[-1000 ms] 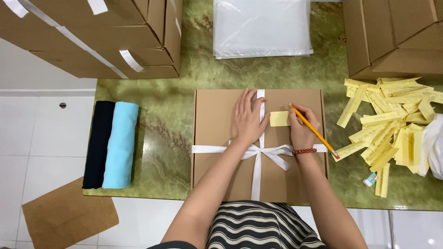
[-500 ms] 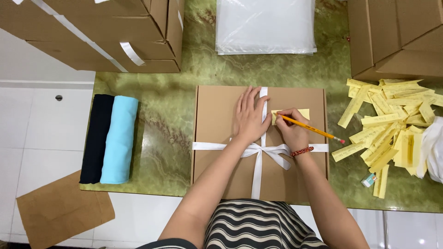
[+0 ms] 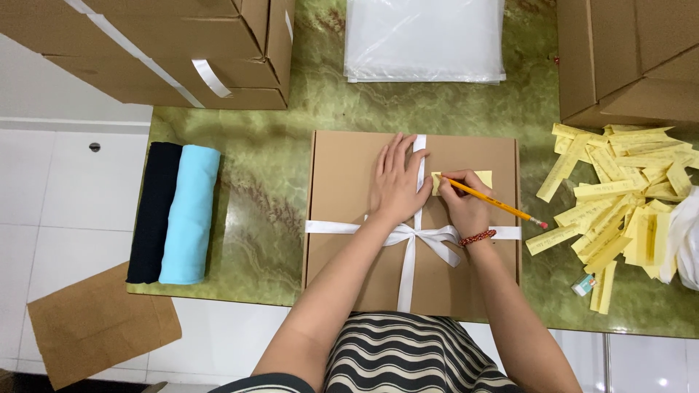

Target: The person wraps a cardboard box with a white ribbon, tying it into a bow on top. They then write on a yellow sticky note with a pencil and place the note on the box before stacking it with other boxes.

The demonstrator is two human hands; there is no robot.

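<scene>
Head view: one flat brown box (image 3: 349,218), closed and tied with a white ribbon (image 3: 408,236), lies at centre frame. Left hand (image 3: 397,182) rests spread flat on it; right hand (image 3: 466,207) grips one pencil (image 3: 495,204) over one yellow slip (image 3: 480,178). Two rolled cloths (image 3: 175,215) lie at left.

The box (image 3: 349,218) is matt brown cardboard tied with a smooth satin-like white ribbon (image 3: 408,236), the note (image 3: 477,179) is matt yellow paper, the pencil (image 3: 495,202) is glossy painted wood (pink rubber tip), and the table (image 3: 277,145) is polished green marble-look stone.
</scene>
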